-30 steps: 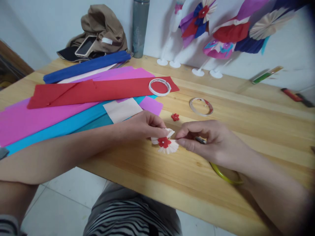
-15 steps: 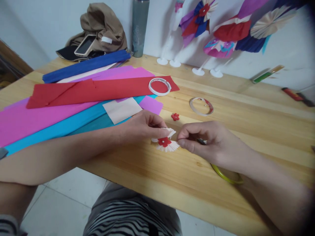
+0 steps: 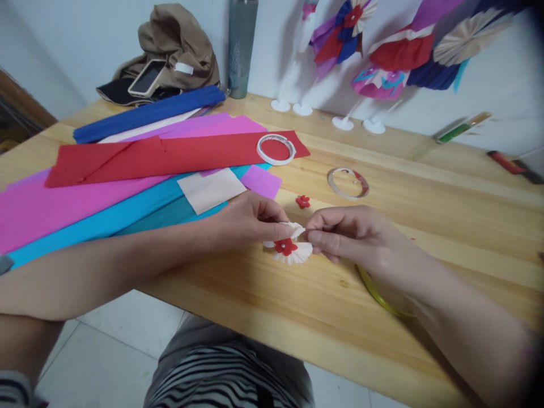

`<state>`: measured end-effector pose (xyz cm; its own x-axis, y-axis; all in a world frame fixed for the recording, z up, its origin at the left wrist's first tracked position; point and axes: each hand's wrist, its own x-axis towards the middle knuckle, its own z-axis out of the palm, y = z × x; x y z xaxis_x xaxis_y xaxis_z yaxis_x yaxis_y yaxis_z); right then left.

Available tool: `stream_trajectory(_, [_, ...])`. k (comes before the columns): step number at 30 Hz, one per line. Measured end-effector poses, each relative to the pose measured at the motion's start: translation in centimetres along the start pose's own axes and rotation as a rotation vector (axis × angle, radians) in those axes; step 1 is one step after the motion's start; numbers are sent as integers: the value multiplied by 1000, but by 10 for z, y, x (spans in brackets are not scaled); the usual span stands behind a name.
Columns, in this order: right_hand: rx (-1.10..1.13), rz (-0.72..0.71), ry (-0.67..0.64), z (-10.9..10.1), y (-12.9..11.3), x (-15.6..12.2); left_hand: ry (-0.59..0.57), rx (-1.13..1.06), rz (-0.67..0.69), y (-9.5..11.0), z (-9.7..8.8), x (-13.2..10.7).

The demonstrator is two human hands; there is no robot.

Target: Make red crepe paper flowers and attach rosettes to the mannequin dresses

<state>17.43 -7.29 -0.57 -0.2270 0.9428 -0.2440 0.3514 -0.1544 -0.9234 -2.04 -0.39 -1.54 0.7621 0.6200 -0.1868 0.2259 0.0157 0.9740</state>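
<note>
My left hand (image 3: 259,220) is closed on a small pleated cream paper rosette (image 3: 297,254), pinching its upper part between thumb and fingers. At the rosette's middle sits a red flower (image 3: 285,246) with a pale bead. My right hand (image 3: 346,232) is closed in a pinch at the rosette's right edge, by a cream fold; the exact spot between its fingertips is too small to make out. Beyond the hands, a second red flower (image 3: 303,202) lies on the wooden table. Beneath my right wrist shows part of a yellow-green curved object (image 3: 376,294), mostly hidden.
Left lie a red paper strip (image 3: 191,153) with a tape roll (image 3: 276,163) on it, blue paper (image 3: 148,113), and cream (image 3: 212,191) and purple squares (image 3: 262,180). Another tape roll (image 3: 359,196) lies right. Behind are a bottle (image 3: 242,51), a phone (image 3: 148,78) and paper decorations on stands (image 3: 343,123).
My right hand has shifted slightly up, and its fingertips sit closer to the cream fold. The rosette has moved a little to the right. My left hand stays almost in place.
</note>
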Motion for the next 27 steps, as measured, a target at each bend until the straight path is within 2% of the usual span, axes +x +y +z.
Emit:
stream_trajectory(4, [-66,18,-27,3,-6,-4,-3,-20,7,-1,0,0])
stream_trajectory(8, [-102,-44,-95,6,-6,-5,-3,-22,12,-1,0,0])
stream_trajectory(15, [-244,-209,-36,5,-11,-9,-28,-89,-9,-1,-1,1])
stream_trajectory(23, [-209,-186,33,7,-8,-9,-45,-166,-23,-2,-3,2])
stream_trajectory(27, [-121,-162,-2,5,-3,-7,-43,-177,-26,-4,-5,3])
